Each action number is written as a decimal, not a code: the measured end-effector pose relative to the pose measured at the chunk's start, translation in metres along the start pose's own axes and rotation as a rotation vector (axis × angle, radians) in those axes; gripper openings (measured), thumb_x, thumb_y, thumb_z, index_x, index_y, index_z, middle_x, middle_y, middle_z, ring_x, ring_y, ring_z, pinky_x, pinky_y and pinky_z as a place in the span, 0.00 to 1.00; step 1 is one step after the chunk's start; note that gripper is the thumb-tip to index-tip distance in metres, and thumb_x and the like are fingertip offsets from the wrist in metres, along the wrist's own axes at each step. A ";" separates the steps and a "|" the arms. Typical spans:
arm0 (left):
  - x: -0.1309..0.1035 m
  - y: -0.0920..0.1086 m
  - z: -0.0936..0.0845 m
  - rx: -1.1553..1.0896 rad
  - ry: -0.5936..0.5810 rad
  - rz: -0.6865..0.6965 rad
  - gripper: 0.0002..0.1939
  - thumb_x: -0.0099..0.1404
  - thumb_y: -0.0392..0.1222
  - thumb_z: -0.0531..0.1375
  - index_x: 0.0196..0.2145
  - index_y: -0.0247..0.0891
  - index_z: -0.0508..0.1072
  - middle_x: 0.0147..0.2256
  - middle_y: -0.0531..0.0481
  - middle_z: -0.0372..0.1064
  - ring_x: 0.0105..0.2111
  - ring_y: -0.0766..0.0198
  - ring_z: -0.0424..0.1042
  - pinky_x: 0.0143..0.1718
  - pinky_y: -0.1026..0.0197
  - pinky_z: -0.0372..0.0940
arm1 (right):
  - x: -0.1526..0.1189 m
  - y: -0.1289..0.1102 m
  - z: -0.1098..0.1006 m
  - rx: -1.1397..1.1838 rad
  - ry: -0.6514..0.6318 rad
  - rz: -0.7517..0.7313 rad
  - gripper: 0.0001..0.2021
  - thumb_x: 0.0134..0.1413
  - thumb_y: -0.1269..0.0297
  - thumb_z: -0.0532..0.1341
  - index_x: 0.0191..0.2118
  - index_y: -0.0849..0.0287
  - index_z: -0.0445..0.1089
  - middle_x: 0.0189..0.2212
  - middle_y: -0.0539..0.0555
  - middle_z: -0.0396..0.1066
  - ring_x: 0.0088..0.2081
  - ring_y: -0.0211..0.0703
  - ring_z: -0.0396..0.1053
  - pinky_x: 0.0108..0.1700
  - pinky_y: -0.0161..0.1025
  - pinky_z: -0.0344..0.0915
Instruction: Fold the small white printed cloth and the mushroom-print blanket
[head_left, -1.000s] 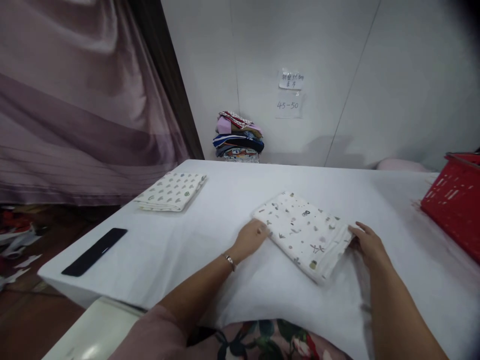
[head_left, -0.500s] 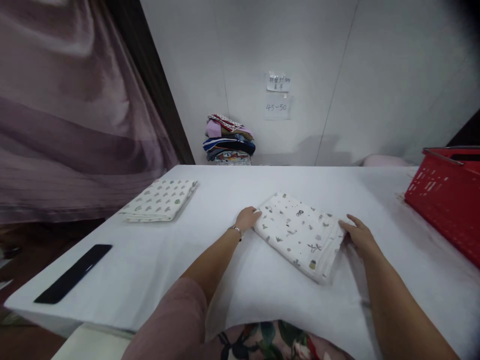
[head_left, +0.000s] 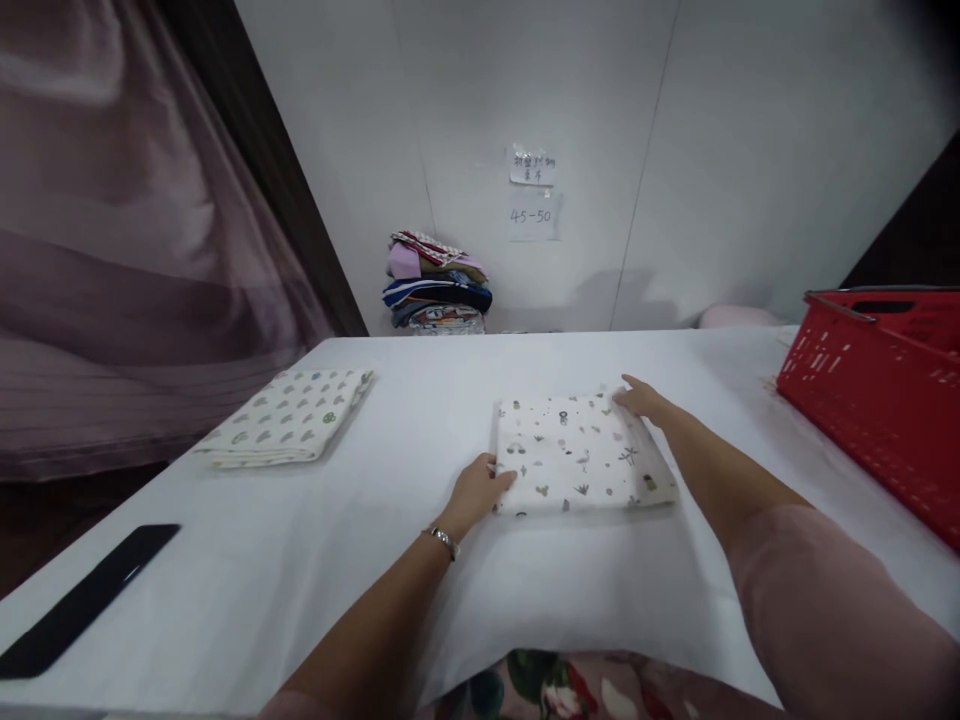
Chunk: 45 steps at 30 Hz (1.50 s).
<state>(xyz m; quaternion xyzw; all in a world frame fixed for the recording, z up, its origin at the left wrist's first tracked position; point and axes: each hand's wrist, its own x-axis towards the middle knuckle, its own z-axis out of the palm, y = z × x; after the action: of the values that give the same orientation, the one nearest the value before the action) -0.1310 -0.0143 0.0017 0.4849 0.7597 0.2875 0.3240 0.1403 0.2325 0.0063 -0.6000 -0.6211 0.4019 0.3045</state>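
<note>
A folded white cloth (head_left: 574, 455) printed with small grey, green and yellow motifs lies flat on the white table (head_left: 420, 400) in front of me. At its left edge, my left hand (head_left: 474, 490) grips the cloth, thumb on top and fingers at the side. My right hand (head_left: 643, 398) holds the far right corner, one finger raised off it. Farther left lies another folded white cloth (head_left: 289, 415) with grey leaf-like prints, touched by neither hand.
A long black flat object (head_left: 86, 595) lies at the table's left. On the right stands a red plastic basket (head_left: 877, 400). A stack of folded fabrics (head_left: 437, 285) rises behind the far edge, below paper signs (head_left: 534, 215) on the wall. A curtain (head_left: 135, 250) hangs at left.
The patterned cloth has turned so its long edges run nearly parallel to the table's far edge. My right hand moved to its far corner, my left nearer me. The view shifted right.
</note>
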 end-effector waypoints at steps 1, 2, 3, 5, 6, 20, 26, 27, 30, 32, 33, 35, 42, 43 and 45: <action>0.001 -0.001 0.000 0.006 0.012 0.013 0.16 0.56 0.51 0.59 0.37 0.38 0.68 0.30 0.51 0.71 0.25 0.65 0.68 0.23 0.65 0.57 | -0.003 0.004 0.002 -0.001 0.015 0.009 0.37 0.40 0.69 0.68 0.59 0.66 0.58 0.41 0.63 0.71 0.37 0.47 0.69 0.39 0.40 0.65; 0.003 -0.002 0.001 0.013 0.026 0.024 0.15 0.56 0.52 0.58 0.37 0.38 0.68 0.29 0.51 0.71 0.26 0.65 0.68 0.24 0.65 0.57 | -0.007 0.008 0.002 0.006 0.029 0.018 0.37 0.40 0.68 0.67 0.59 0.65 0.58 0.42 0.63 0.71 0.39 0.47 0.69 0.39 0.40 0.65; 0.005 -0.004 0.002 0.021 0.040 0.034 0.15 0.56 0.52 0.58 0.36 0.39 0.68 0.29 0.52 0.71 0.26 0.64 0.69 0.25 0.64 0.58 | -0.013 0.013 0.000 0.012 0.038 0.028 0.37 0.41 0.67 0.67 0.59 0.64 0.57 0.44 0.63 0.70 0.39 0.47 0.69 0.40 0.39 0.64; 0.008 -0.007 0.004 0.033 0.063 0.040 0.15 0.57 0.52 0.57 0.37 0.39 0.68 0.28 0.52 0.71 0.27 0.64 0.69 0.26 0.64 0.58 | -0.028 0.022 -0.006 0.028 0.029 0.054 0.38 0.42 0.65 0.67 0.61 0.63 0.55 0.46 0.63 0.69 0.39 0.46 0.69 0.40 0.39 0.64; 0.008 -0.009 0.005 0.039 0.069 0.042 0.15 0.58 0.53 0.57 0.37 0.40 0.68 0.29 0.52 0.71 0.27 0.64 0.69 0.27 0.64 0.58 | -0.038 0.026 -0.010 0.035 0.012 0.066 0.39 0.43 0.63 0.66 0.62 0.63 0.53 0.46 0.62 0.70 0.38 0.45 0.69 0.39 0.38 0.64; 0.005 -0.013 0.009 0.138 0.138 0.162 0.21 0.61 0.60 0.49 0.40 0.41 0.67 0.29 0.51 0.70 0.29 0.61 0.69 0.28 0.62 0.57 | -0.172 0.058 -0.009 -0.210 0.185 -0.052 0.18 0.52 0.54 0.56 0.45 0.59 0.69 0.29 0.51 0.70 0.31 0.42 0.65 0.34 0.36 0.59; 0.005 -0.016 0.011 0.178 0.150 0.175 0.20 0.61 0.58 0.50 0.38 0.41 0.68 0.29 0.51 0.70 0.29 0.61 0.69 0.29 0.62 0.57 | -0.171 0.060 -0.005 -0.517 0.179 -0.138 0.16 0.58 0.54 0.48 0.27 0.57 0.65 0.24 0.51 0.67 0.28 0.41 0.62 0.31 0.35 0.55; 0.005 -0.017 0.010 0.177 0.140 0.172 0.20 0.61 0.58 0.50 0.40 0.40 0.67 0.30 0.50 0.70 0.30 0.61 0.69 0.29 0.62 0.58 | -0.170 0.059 -0.006 -0.550 0.157 -0.129 0.16 0.58 0.55 0.48 0.28 0.57 0.65 0.25 0.52 0.67 0.29 0.42 0.63 0.32 0.36 0.56; 0.006 -0.015 0.006 0.184 0.146 0.152 0.24 0.62 0.58 0.50 0.48 0.39 0.64 0.38 0.47 0.70 0.35 0.59 0.70 0.33 0.61 0.60 | -0.166 0.050 -0.007 -0.624 0.143 -0.178 0.13 0.57 0.58 0.49 0.37 0.59 0.68 0.36 0.57 0.70 0.39 0.46 0.66 0.40 0.39 0.60; 0.009 -0.008 0.002 0.237 0.202 0.184 0.26 0.62 0.57 0.50 0.53 0.38 0.61 0.46 0.43 0.67 0.43 0.57 0.68 0.38 0.59 0.61 | -0.161 0.039 -0.001 -0.632 0.175 -0.302 0.17 0.56 0.60 0.51 0.48 0.60 0.65 0.49 0.60 0.66 0.51 0.51 0.62 0.50 0.43 0.57; 0.012 -0.001 0.001 0.277 0.230 0.229 0.27 0.62 0.56 0.50 0.54 0.38 0.60 0.50 0.42 0.64 0.47 0.55 0.66 0.42 0.58 0.61 | -0.156 0.032 0.006 -0.626 0.177 -0.372 0.20 0.56 0.60 0.51 0.53 0.61 0.62 0.54 0.61 0.62 0.55 0.52 0.57 0.54 0.45 0.54; 0.019 0.014 0.003 0.363 0.248 0.354 0.26 0.63 0.54 0.51 0.54 0.36 0.60 0.56 0.40 0.58 0.55 0.54 0.58 0.51 0.56 0.57 | -0.145 0.016 0.023 -0.623 0.119 -0.476 0.24 0.57 0.59 0.51 0.58 0.62 0.57 0.59 0.61 0.55 0.60 0.52 0.50 0.59 0.47 0.48; 0.061 0.038 0.036 0.600 0.072 0.465 0.32 0.63 0.59 0.46 0.58 0.37 0.56 0.64 0.42 0.41 0.64 0.51 0.38 0.61 0.46 0.37 | -0.083 -0.012 0.062 -0.844 -0.101 -0.463 0.29 0.59 0.54 0.48 0.62 0.65 0.51 0.64 0.61 0.44 0.64 0.52 0.37 0.62 0.51 0.37; 0.065 0.034 0.041 0.619 0.044 0.443 0.33 0.63 0.60 0.45 0.59 0.37 0.55 0.64 0.42 0.41 0.64 0.51 0.37 0.61 0.46 0.36 | -0.075 -0.009 0.060 -0.880 -0.093 -0.417 0.29 0.59 0.52 0.47 0.62 0.64 0.50 0.64 0.61 0.43 0.64 0.53 0.37 0.61 0.53 0.37; 0.069 0.026 0.047 0.645 0.032 0.428 0.34 0.64 0.61 0.41 0.60 0.37 0.53 0.64 0.43 0.41 0.64 0.52 0.36 0.62 0.47 0.35 | -0.062 0.001 0.055 -0.931 -0.076 -0.338 0.31 0.59 0.48 0.44 0.62 0.62 0.50 0.65 0.59 0.42 0.64 0.53 0.37 0.60 0.55 0.37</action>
<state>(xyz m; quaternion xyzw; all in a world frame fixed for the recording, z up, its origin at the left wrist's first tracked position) -0.1022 0.0645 -0.0224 0.7050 0.6977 0.1022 0.0757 0.0996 0.1638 -0.0156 -0.5479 -0.8341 0.0482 0.0422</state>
